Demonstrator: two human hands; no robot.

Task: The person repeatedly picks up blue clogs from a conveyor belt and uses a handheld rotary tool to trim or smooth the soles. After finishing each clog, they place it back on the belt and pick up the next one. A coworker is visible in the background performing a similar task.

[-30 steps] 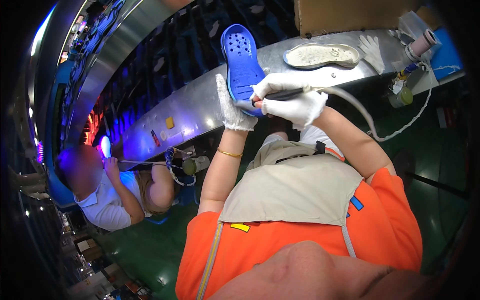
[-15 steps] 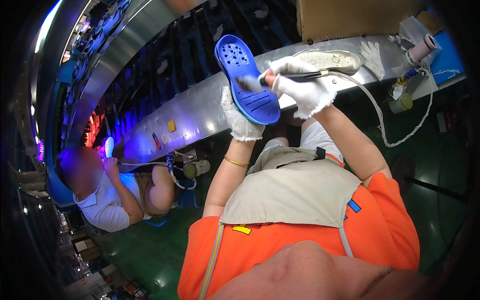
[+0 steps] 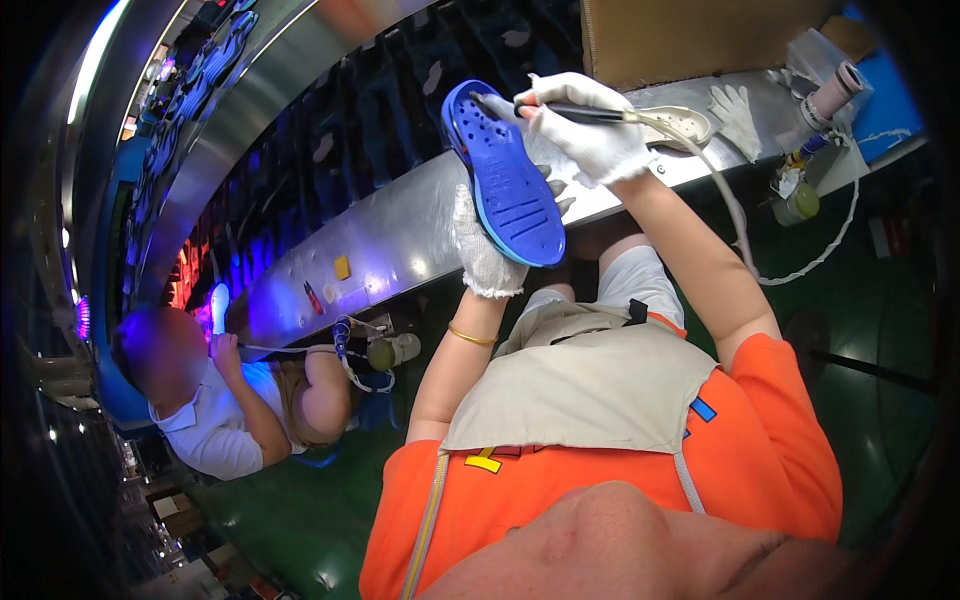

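My left hand [image 3: 484, 248], in a white knit glove, holds a blue shoe sole [image 3: 508, 185] from below, its fingertips showing past the right edge. The sole is tilted, with a patch of small holes at the far end and long grooves at the near end. My gloved right hand [image 3: 592, 140] is closed around a black-handled brush [image 3: 590, 115] with a pale hose [image 3: 735, 205] trailing from its back end. The bristle tip is over the holed far end of the sole; whether it touches is hard to see. Partly behind my right hand, a white sole [image 3: 690, 122] lies on the bench.
A metal bench [image 3: 400, 220] runs beside a dark conveyor [image 3: 350, 130]. A white glove [image 3: 736, 120], a pink cylinder [image 3: 835, 95] and a cardboard box [image 3: 690, 40] are at right. A co-worker [image 3: 215, 420] sits at left, holding up a glowing pale object [image 3: 219, 308].
The brush has moved from the middle of the blue sole to its far holed end, my right hand going with it. The sole has shifted slightly nearer and turned a little.
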